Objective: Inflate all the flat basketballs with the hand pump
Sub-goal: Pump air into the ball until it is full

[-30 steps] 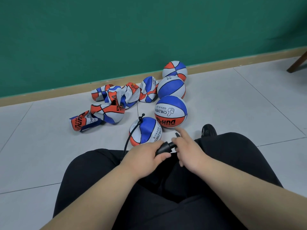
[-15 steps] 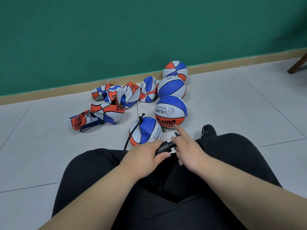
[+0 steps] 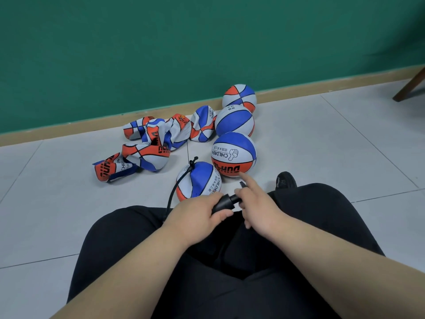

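A black hand pump lies across my lap. My left hand grips its barrel. My right hand holds the pump's handle end, with the index finger stretched out toward the balls. The pump's black hose runs up to the valve on top of a partly filled blue, white and orange basketball just in front of my knees. Three round inflated balls stand in a row behind it: the nearest ball, the middle ball and the ball by the wall. Several flat basketballs lie crumpled to the left.
I sit on a pale tiled floor with my legs in black trousers and a black shoe showing. A green wall with a tan skirting board runs behind the balls. A dark wooden furniture leg stands at the far right.
My right hand's index finger has lifted and stretched further out toward the nearest inflated ball. The left hand and the balls have stayed in place.
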